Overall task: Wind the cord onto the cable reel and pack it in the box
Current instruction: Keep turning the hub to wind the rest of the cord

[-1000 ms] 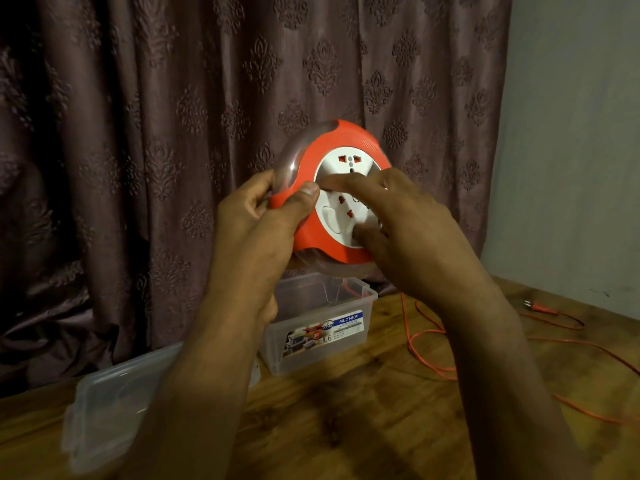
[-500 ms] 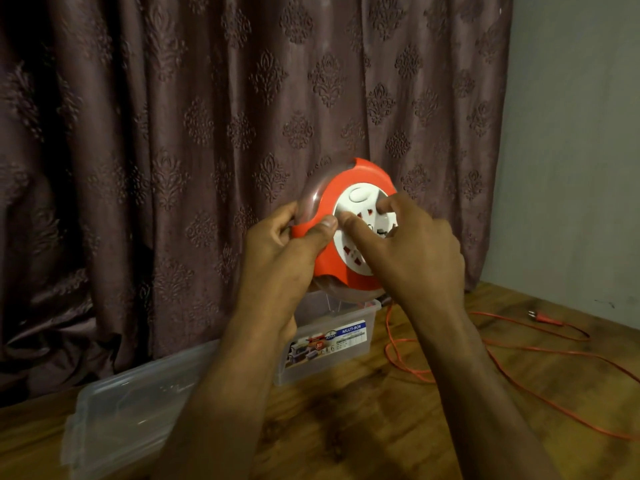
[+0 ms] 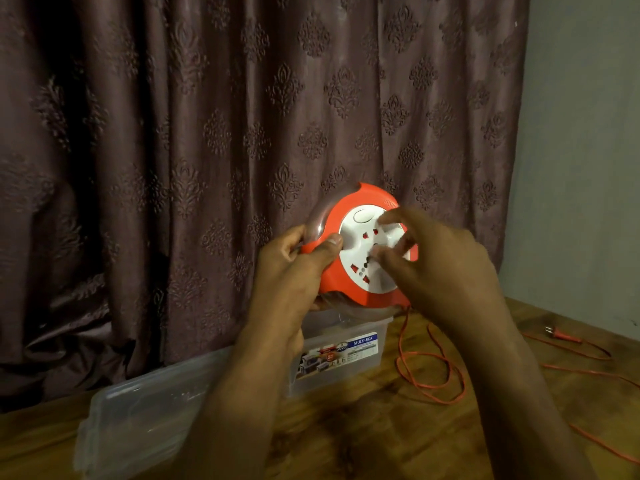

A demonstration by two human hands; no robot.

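I hold an orange cable reel (image 3: 335, 284) with a white socket hub (image 3: 358, 245) upright in the air, above the clear plastic box (image 3: 346, 355). My left hand (image 3: 291, 271) grips the reel's left rim, thumb on its orange front. My right hand (image 3: 440, 268), blurred, has thumb and curled fingertips on the white hub. The orange cord (image 3: 429, 374) hangs from the reel's underside and lies in loose loops on the wooden table, running right to its plug (image 3: 554, 333).
The box's clear lid (image 3: 145, 407) lies on the wooden table (image 3: 381, 431) at the left front. A patterned brown curtain (image 3: 207, 150) hangs directly behind the reel and box. A grey wall (image 3: 581, 168) stands at the right.
The reel and both hands sit lower in view than before. The white hub has turned under my right fingers. The cord loops on the table have shifted and drawn closer to the box.
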